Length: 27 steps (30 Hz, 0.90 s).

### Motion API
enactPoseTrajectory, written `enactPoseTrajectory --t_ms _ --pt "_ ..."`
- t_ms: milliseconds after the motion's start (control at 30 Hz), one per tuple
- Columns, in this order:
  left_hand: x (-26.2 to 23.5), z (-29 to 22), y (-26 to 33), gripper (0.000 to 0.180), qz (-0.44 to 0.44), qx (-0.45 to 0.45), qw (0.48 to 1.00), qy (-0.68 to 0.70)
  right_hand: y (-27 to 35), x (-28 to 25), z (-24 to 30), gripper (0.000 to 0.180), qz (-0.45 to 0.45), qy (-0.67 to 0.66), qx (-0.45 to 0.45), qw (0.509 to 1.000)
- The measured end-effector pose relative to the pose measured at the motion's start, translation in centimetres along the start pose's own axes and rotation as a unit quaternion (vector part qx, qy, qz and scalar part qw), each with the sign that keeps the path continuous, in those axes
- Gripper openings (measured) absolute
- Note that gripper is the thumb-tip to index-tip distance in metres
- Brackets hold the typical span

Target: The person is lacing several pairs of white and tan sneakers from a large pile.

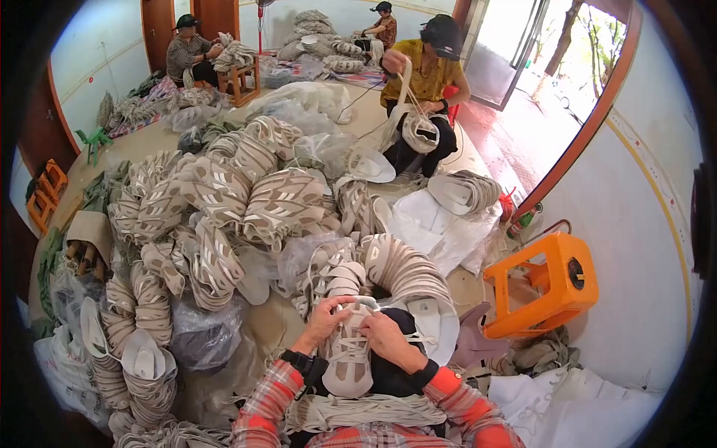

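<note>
A beige and white shoe upper (349,377) rests on my lap, its toe pointing toward me. My left hand (326,321) grips its left side near the collar, fingers curled over the edge. Along the upper's right edge, my right hand (388,340) pinches a pale shoelace (423,339), and a short length sticks out to the right. Laces cross the front of the upper. Nearer my body, a bundle of cream laces (366,412) lies across my lap. A curved stack of uppers (409,270) sits just beyond my hands.
Piles of bundled uppers (287,201) cover the floor ahead and to the left. An orange stool (549,287) lies tipped at the right. White sheeting (579,407) spreads at lower right. A seated person (422,86) handles laces ahead; two others work farther back.
</note>
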<state>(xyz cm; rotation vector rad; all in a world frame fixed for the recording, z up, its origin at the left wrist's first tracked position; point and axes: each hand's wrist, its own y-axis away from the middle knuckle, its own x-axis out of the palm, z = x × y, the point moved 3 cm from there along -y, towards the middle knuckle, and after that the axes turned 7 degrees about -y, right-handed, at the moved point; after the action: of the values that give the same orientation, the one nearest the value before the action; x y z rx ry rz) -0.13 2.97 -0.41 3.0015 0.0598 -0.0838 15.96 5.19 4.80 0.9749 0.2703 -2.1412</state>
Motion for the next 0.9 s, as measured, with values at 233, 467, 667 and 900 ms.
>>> enactPoseTrajectory --t_ms 233,467,667,900 --pt "0.1 -0.3 -0.2 0.029 -0.024 0.033 0.999 -0.035 -0.4 0.9 0.4 0.013 -0.082 -0.129 0.015 0.988" --pt "0.2 -0.7 0.0 0.026 -0.035 -0.027 0.989 0.142 -2.2 0.6 1.3 0.015 -0.042 0.136 -0.151 0.978" --pt "-2.2 -5.7 2.3 0.029 0.065 -0.13 0.989 0.042 2.7 2.3 15.4 0.026 0.159 -0.248 -0.213 0.932" --pt "3.7 -7.9 4.0 0.033 0.077 0.162 0.862 -0.473 8.8 1.1 21.5 0.018 0.243 -0.274 -0.478 0.798"
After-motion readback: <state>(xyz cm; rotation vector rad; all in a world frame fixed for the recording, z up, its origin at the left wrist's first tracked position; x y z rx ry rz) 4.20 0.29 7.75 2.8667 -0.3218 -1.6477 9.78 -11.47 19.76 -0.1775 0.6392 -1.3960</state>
